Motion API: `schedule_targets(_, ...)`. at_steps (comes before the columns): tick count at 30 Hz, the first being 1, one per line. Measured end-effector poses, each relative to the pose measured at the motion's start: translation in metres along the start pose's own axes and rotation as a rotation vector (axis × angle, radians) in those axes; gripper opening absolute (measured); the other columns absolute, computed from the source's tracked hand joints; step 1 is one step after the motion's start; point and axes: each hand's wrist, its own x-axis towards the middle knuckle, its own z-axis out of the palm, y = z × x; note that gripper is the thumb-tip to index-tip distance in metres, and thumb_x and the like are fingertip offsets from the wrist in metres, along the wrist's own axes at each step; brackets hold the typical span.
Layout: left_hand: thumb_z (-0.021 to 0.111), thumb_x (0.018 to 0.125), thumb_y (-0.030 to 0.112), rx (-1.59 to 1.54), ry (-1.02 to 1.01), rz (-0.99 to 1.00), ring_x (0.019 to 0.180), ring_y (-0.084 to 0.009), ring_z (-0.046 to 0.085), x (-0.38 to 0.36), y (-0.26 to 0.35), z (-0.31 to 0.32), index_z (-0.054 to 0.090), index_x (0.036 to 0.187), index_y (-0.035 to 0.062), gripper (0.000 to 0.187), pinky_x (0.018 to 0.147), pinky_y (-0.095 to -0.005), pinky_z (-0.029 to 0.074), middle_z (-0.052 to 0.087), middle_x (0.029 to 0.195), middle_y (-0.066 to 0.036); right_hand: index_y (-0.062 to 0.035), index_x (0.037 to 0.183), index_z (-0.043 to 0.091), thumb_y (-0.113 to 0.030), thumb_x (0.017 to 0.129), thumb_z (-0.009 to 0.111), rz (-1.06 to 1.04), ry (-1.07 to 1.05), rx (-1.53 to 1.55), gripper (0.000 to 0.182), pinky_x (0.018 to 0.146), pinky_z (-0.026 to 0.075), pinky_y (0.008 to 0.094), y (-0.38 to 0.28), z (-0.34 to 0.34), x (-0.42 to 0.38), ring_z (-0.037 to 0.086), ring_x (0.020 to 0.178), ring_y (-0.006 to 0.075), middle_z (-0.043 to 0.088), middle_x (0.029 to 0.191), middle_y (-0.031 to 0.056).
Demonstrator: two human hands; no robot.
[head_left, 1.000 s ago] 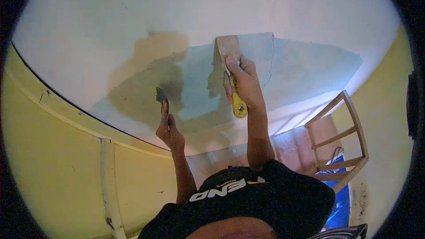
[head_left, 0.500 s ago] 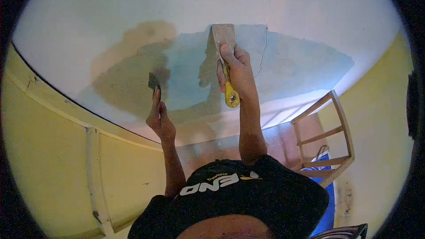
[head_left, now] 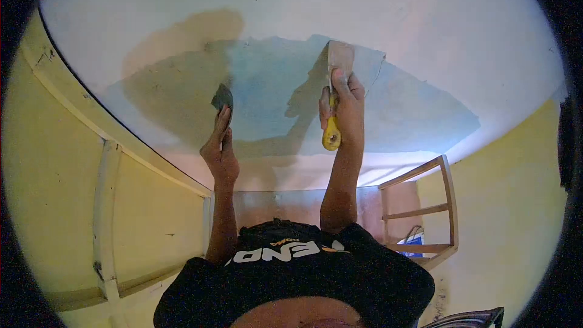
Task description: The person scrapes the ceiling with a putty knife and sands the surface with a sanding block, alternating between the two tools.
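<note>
My right hand (head_left: 349, 100) is closed around a putty knife with a yellow handle (head_left: 331, 133). Its wide, pale-smeared blade (head_left: 340, 58) lies against or very near the pale surface, by the upper edge of a blue-grey patch (head_left: 261, 109). A thin crack-like line (head_left: 380, 67) runs just right of the blade. My left hand (head_left: 220, 149) pinches a small dark flat piece (head_left: 223, 96) at its fingertips, over the left part of the patch. Whether that piece touches the surface cannot be made out.
Yellow panels with a wooden frame (head_left: 107, 218) stand at the left. On the right are an open wooden frame (head_left: 450, 206), a yellow wall (head_left: 504, 206) and a blue object (head_left: 414, 243). Shadows fall across the patch. A dark curved object (head_left: 467, 319) shows at bottom right.
The view has shifted. My right hand and the putty knife appear farther right, and the dark piece in my left hand sits slightly higher and more to the right.
</note>
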Motion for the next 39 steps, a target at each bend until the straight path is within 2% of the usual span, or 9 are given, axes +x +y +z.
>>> schedule_targets(16, 0.053, 0.096, -0.008, 0.093, -0.03, -0.032, 0.138, -0.0314, 0.053, -0.014, 0.012, 0.013, 0.066, 0.135, 0.0081, 0.044, 0.111, -0.0407, 0.046, 0.064, 0.139, -0.013, -0.0059, 0.094, 0.053, -0.036, 0.105, 0.056, -0.025, -0.061, -0.013, 0.032, 0.031, 0.032, 0.0288, 0.003, -0.006, 0.008, 0.04, 0.031, 0.015, 0.047, 0.05, 0.0056)
schedule_targets(22, 0.055, 0.081, -0.013, 0.486, -0.125, 0.216, 0.135, -0.0336, 0.056, -0.003, 0.027, 0.026, 0.064, 0.137, 0.015, 0.063, 0.106, -0.0402, 0.051, 0.062, 0.143, -0.006, -0.0033, 0.1, 0.054, -0.033, 0.104, 0.057, -0.071, 0.029, -0.111, 0.03, 0.032, 0.033, 0.0285, 0.017, -0.027, 0.008, 0.041, 0.032, 0.0153, 0.047, 0.051, 0.0047)
schedule_targets(24, 0.055, 0.08, -0.011, 0.502, -0.05, 0.295, 0.134, -0.0329, 0.056, 0.016, 0.03, 0.036, 0.064, 0.137, 0.0163, 0.064, 0.104, -0.0396, 0.052, 0.06, 0.145, -0.005, -0.001, 0.106, 0.061, -0.036, 0.104, 0.057, -0.034, 0.106, -0.212, 0.036, 0.042, 0.039, 0.0288, 0.038, -0.06, 0.004, 0.05, 0.047, 0.0134, 0.055, 0.068, 0.0056)
schedule_targets(25, 0.055, 0.08, -0.01, 0.507, -0.009, 0.333, 0.134, -0.0325, 0.056, 0.027, 0.032, 0.042, 0.064, 0.137, 0.017, 0.064, 0.103, -0.0393, 0.053, 0.06, 0.146, -0.004, -0.0016, 0.105, 0.06, -0.036, 0.104, 0.057, -0.031, 0.108, -0.241, 0.034, 0.041, 0.039, 0.0291, 0.049, -0.078, 0.001, 0.049, 0.045, 0.014, 0.054, 0.066, 0.0055)
schedule_targets(28, 0.056, 0.079, -0.007, 0.462, 0.11, 0.395, 0.137, -0.0321, 0.053, 0.056, 0.049, 0.061, 0.064, 0.137, 0.0178, 0.063, 0.106, -0.0401, 0.051, 0.057, 0.148, -0.005, -0.0033, 0.107, 0.058, -0.034, 0.104, 0.057, 0.07, 0.08, -0.216, 0.031, 0.035, 0.035, 0.029, 0.056, -0.109, -0.027, 0.044, 0.036, 0.0146, 0.049, 0.057, 0.0038)
schedule_targets(29, 0.057, 0.078, -0.007, 0.464, 0.111, 0.393, 0.138, -0.0319, 0.052, 0.061, 0.053, 0.069, 0.063, 0.138, 0.0182, 0.065, 0.107, -0.041, 0.049, 0.056, 0.149, -0.005, -0.0019, 0.114, 0.062, -0.037, 0.103, 0.059, 0.175, 0.086, -0.158, 0.037, 0.038, 0.037, 0.0281, 0.047, -0.111, -0.043, 0.049, 0.043, 0.0127, 0.053, 0.065, 0.0027)
schedule_targets(31, 0.059, 0.077, -0.005, 0.468, 0.107, 0.402, 0.14, -0.0315, 0.05, 0.071, 0.063, 0.091, 0.061, 0.141, 0.0192, 0.068, 0.111, -0.0428, 0.046, 0.054, 0.151, -0.005, -0.0035, 0.108, 0.059, -0.04, 0.103, 0.058, 0.138, 0.076, -0.111, 0.037, 0.033, 0.034, 0.0288, 0.071, -0.146, -0.055, 0.045, 0.035, 0.0144, 0.048, 0.056, 0.0027)
schedule_targets(37, 0.059, 0.075, -0.005, 0.341, -0.25, 0.48, 0.142, -0.0346, 0.047, 0.024, 0.068, 0.171, 0.055, 0.147, 0.019, 0.076, 0.118, -0.0509, 0.037, 0.051, 0.154, -0.007, -0.0068, 0.094, 0.051, -0.041, 0.103, 0.059, 0.235, 0.179, -0.067, 0.036, 0.028, 0.032, 0.0323, 0.071, -0.185, -0.09, 0.042, 0.028, 0.0185, 0.044, 0.047, 0.0053)
schedule_targets(39, 0.059, 0.075, -0.005, 0.368, -0.181, 0.461, 0.142, -0.0347, 0.046, 0.022, 0.071, 0.176, 0.055, 0.147, 0.0184, 0.075, 0.119, -0.0517, 0.035, 0.05, 0.155, -0.008, -0.0064, 0.095, 0.052, -0.04, 0.103, 0.058, 0.267, 0.167, -0.078, 0.036, 0.028, 0.033, 0.032, 0.072, -0.191, -0.102, 0.043, 0.029, 0.0185, 0.045, 0.047, 0.0058)
